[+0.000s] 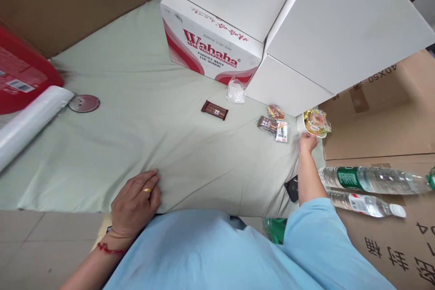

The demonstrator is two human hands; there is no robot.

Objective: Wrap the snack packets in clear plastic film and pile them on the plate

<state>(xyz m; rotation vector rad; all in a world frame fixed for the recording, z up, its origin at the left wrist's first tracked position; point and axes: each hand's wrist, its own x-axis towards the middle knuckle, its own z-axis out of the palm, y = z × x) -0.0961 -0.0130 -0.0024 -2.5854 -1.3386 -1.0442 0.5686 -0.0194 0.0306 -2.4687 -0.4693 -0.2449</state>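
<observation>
**Right hand at the snack bowl: contact and support**

The right hand [307, 142] reaches toward the right of the frame, arm extended, and meets the near rim of a small white bowl [301, 123] heaped with wrapped snacks [316, 121]. The fingers curl together against the bowl's lower edge; whether they fully clasp it cannot be told from this view. The bowl sits on the pale green sheet [142, 99], just beside a white carton [288, 88] and a brown cardboard box [377, 113].

For a clean grip, the thumb should likely take the rim and the fingers the underside, keeping the bowl level, since the wrappers stand above the rim and may spill.

The left hand [134, 204] lies flat on the sheet in the lower left, fingers together, palm down, holding nothing; it appears to brace the body.

Nearby items:
- three small packets [274, 124] left of the bowl;
- a brown chocolate bar [214, 110] centre frame;
- two water bottles [370, 179] lying at right.
</observation>
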